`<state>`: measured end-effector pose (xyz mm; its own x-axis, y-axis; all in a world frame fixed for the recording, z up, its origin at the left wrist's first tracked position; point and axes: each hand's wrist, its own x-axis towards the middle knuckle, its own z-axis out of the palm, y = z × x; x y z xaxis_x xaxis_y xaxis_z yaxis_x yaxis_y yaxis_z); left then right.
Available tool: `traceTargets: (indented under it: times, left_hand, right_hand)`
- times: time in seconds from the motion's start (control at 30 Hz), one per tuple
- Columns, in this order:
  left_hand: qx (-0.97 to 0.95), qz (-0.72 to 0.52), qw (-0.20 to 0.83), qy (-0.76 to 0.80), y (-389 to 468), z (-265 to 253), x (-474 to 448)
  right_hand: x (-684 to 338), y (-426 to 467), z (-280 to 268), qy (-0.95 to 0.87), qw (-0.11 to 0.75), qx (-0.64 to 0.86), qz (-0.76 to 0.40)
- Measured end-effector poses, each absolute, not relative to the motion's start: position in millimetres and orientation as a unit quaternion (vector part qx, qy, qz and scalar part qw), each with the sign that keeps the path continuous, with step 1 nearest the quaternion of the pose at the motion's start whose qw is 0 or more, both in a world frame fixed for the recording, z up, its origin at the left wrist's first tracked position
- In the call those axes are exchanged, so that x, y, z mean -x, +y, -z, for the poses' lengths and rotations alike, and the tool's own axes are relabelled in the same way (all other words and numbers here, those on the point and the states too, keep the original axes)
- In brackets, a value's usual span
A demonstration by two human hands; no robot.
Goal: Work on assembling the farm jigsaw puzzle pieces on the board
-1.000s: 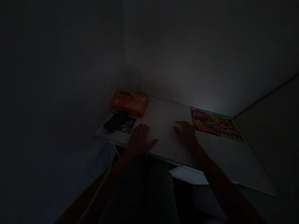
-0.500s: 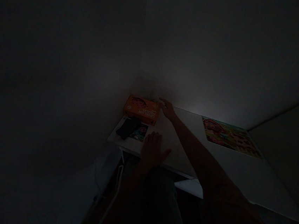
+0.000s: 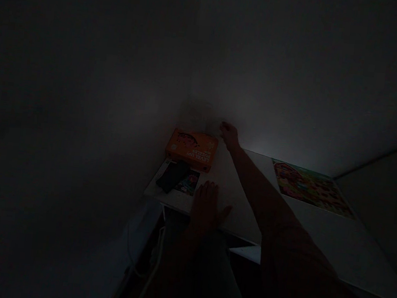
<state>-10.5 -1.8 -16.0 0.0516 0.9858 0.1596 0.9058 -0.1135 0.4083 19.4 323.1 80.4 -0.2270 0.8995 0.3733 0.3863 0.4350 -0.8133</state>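
The room is very dark. My left hand (image 3: 208, 206) lies flat, fingers spread, on the near edge of a white table (image 3: 320, 231). My right hand (image 3: 229, 135) is stretched out to the table's far edge by the wall, just right of an orange puzzle box (image 3: 192, 149); its fingers look loosely curled and I see nothing in them. A dark flat object (image 3: 173, 175) lies on a colourful sheet (image 3: 188, 184) in front of the box, to the left of my left hand.
A finished colourful puzzle picture (image 3: 312, 187) lies on the right part of the table. Walls meet in a corner behind the box. A white cable (image 3: 150, 268) hangs below the table's left end. My legs are under the table.
My right hand left the middle of the table and reached far forward and left, past the orange box to the wall. The left hand stayed flat; the view shifted left.
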Motion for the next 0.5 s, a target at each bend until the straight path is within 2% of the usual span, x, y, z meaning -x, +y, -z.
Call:
traceTargets:
  times: [0.27, 0.5]
  left_hand:
    - [-0.72, -0.224, 0.083, 0.652, -1, 13, 9]
    - [-0.717, -0.213, 0.046, 0.662, -3, 5, 7]
  right_hand:
    - [-94, 293, -112, -0.642, 0.502, 0.429, -0.389]
    - [-177, 222, -91, -0.679, 0.455, 0.414, -0.401]
